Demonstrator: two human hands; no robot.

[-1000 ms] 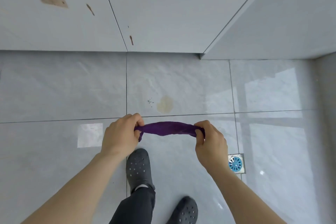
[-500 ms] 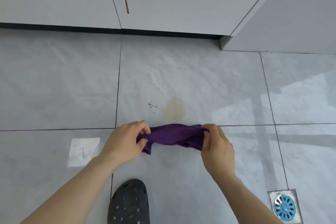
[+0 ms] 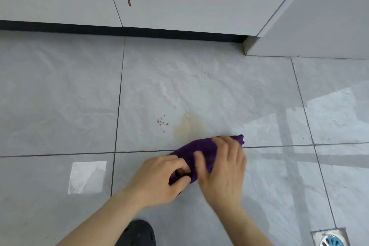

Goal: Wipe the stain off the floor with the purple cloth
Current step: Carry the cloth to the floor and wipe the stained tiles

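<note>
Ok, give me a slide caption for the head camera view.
Both hands press a purple cloth onto the floor tiles, just short of a tan stain.

I see the grey tiled floor [image 3: 60,96] carrying a tan stain [image 3: 188,127], brown crumbs [image 3: 162,122] left of it, the purple cloth [image 3: 201,152] at its near edge, a drain [image 3: 330,239] near right

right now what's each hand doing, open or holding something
Left hand: closed, pinching the near end of the purple cloth.
Right hand: open, fingers spread flat on the cloth.
</note>
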